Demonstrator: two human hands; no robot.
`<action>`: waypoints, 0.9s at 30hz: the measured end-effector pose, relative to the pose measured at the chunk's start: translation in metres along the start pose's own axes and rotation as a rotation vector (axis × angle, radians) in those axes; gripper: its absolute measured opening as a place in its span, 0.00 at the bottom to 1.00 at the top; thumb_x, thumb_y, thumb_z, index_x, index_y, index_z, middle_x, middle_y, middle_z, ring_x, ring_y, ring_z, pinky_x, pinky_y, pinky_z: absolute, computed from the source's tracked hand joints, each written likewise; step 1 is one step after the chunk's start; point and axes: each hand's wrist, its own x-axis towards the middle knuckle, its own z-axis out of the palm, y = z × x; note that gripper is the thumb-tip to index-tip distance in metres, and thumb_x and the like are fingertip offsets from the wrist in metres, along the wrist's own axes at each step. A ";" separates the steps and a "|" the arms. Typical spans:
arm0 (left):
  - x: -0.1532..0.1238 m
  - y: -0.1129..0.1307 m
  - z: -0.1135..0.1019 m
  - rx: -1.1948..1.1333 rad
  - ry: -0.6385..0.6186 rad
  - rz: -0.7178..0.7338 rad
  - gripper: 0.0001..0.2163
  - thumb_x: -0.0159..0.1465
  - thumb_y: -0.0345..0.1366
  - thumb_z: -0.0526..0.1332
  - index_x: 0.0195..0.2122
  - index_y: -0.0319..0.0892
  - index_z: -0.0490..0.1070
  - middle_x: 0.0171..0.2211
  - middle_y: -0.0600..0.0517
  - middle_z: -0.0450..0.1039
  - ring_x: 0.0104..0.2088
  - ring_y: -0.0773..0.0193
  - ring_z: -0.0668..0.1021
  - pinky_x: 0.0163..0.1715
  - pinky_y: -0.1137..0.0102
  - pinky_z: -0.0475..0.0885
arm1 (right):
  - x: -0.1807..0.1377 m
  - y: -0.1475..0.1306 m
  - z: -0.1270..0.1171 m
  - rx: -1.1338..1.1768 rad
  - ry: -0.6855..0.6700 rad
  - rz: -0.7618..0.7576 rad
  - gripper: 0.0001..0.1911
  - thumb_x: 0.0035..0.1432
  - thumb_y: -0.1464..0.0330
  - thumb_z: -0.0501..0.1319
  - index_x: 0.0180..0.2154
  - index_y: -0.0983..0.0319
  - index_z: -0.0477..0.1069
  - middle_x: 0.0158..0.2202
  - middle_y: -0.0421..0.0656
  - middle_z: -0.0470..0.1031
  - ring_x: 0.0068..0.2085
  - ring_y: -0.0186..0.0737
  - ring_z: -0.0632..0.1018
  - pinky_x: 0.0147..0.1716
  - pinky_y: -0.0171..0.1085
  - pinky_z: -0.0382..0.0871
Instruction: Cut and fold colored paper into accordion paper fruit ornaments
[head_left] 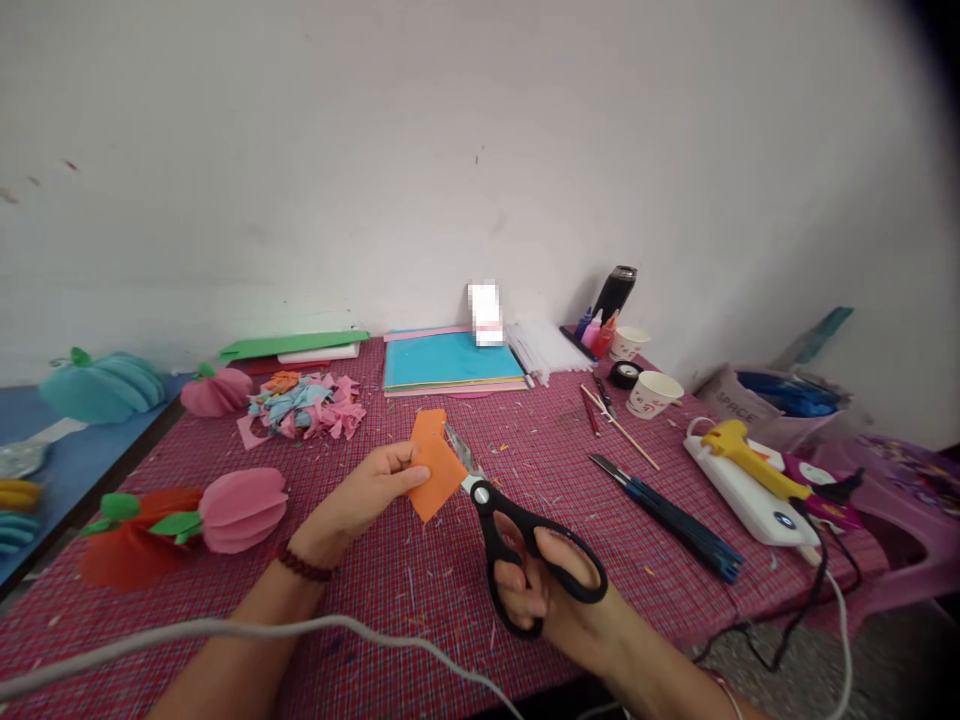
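Observation:
Between thumb and fingers, my left hand [386,475] pinches a folded-looking piece of orange paper [433,462] above the table. My right hand [551,600] has its fingers through the black handles of a pair of scissors [480,493]. The scissor blades are at the paper's right edge, pointing away from me; how far they cut in I cannot make out. To the left of my left hand lie a pink paper pumpkin [244,508] and a red paper pumpkin [142,540] with green leaves. A heap of pink, blue and orange paper scraps [307,405] lies behind them.
Blue paper sheets [442,360] lie at the back. At right are a craft knife [667,515], paper cups [654,394], a yellow glue gun [750,460] and a white power strip [750,495]. A white cable [330,622] crosses in front of my left forearm.

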 end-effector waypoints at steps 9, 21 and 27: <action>0.001 -0.005 -0.004 -0.007 0.047 -0.051 0.09 0.54 0.40 0.67 0.29 0.38 0.75 0.26 0.51 0.73 0.25 0.67 0.71 0.27 0.74 0.64 | 0.007 -0.030 -0.007 -0.657 0.165 -0.232 0.22 0.58 0.55 0.60 0.48 0.64 0.67 0.24 0.36 0.66 0.18 0.25 0.60 0.18 0.29 0.50; 0.004 0.001 -0.029 0.886 0.431 0.004 0.17 0.61 0.46 0.56 0.20 0.41 0.65 0.18 0.54 0.66 0.21 0.65 0.68 0.22 0.72 0.58 | 0.020 -0.099 -0.053 -2.217 0.633 -0.216 0.22 0.58 0.68 0.56 0.55 0.61 0.66 0.46 0.50 0.74 0.45 0.50 0.76 0.45 0.44 0.67; 0.004 -0.018 0.018 1.380 0.453 -0.018 0.18 0.57 0.49 0.60 0.39 0.40 0.68 0.38 0.45 0.73 0.38 0.53 0.74 0.34 0.66 0.64 | 0.020 -0.096 -0.055 -2.320 0.613 -0.259 0.19 0.58 0.69 0.57 0.51 0.64 0.70 0.42 0.52 0.74 0.45 0.49 0.75 0.48 0.44 0.65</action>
